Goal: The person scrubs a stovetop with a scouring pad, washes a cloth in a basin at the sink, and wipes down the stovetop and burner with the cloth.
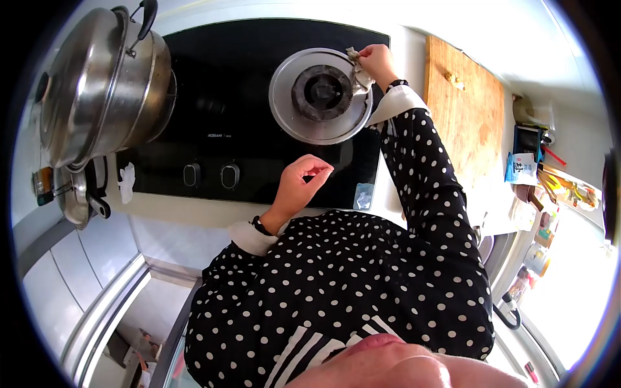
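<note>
My right hand [378,63] grips a crumpled, greyish cloth [361,79]. The cloth rests against the right side of the round metal burner pan [284,107]. Within that pan sits a dark burner head [321,92], set in the black glass cooktop [220,84]. In front of the burner, over the cooktop's near part, my left hand [299,184] is curled with thumb and fingertips together. Nothing shows between its fingers.
A large lidded steel steamer pot [107,87] stands on the left, with a smaller pan [76,197] below it. Two knobs [229,176] rise near the cooktop's front. White crumpled tissue [127,182] lies left; a wooden cutting board [462,116] lies right.
</note>
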Tool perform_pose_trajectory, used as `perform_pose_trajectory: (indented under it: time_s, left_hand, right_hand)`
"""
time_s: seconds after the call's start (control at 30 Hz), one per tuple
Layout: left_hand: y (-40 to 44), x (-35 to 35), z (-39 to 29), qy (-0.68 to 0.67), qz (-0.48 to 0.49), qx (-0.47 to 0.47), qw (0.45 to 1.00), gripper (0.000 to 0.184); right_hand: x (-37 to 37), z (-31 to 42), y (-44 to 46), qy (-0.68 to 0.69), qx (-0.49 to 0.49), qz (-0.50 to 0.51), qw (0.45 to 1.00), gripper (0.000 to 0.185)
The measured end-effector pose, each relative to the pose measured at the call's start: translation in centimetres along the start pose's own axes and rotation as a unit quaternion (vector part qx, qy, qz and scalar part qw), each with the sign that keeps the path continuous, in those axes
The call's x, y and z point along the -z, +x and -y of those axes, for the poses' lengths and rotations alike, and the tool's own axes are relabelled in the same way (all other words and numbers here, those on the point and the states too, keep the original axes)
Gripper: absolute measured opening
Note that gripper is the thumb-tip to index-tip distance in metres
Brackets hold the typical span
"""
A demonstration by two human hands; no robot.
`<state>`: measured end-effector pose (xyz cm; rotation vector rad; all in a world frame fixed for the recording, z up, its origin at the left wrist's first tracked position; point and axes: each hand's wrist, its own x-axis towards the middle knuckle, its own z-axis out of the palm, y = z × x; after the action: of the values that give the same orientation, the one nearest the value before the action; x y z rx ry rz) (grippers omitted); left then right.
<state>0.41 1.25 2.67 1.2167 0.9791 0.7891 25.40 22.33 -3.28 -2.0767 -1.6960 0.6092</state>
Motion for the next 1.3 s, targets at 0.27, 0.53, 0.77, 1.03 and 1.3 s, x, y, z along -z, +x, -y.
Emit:
perform_pose_trajectory:
  time_s: [0.27,0.53,0.77,1.03,1.3]
  left_hand:
    - [-0.6,2.2,0.4,0.001,-0.032,-0.005,0.999,0.007]
    - [-0.5,2.0,0.0,-0.014,-0.055,-0.013,0.998,0.007]
    - [-0.8,4.4,-0.1,-0.024,-0.067,-0.02,0.997,0.007]
    - [0.3,4.7,-0.8,-0.027,-0.067,-0.006,0.997,0.007]
    - [-0.5,6.6,-0.2,-0.015,-0.077,0.014,0.997,0.007]
  right_hand:
    - [1.6,-3.6,-5.9,0.01,0.16,-0.042,0.986,0.01]
    - [-2.6,3.8,2.9,0.03,0.295,0.004,0.955,0.014]
    - [1.4,-3.7,-2.3,-0.158,0.34,0.031,0.927,0.038]
    - [-2.6,5.7,3.2,-0.294,0.452,0.137,0.831,0.048]
    - [1.5,-2.7,2.4,-0.319,0.311,0.14,0.884,0.051]
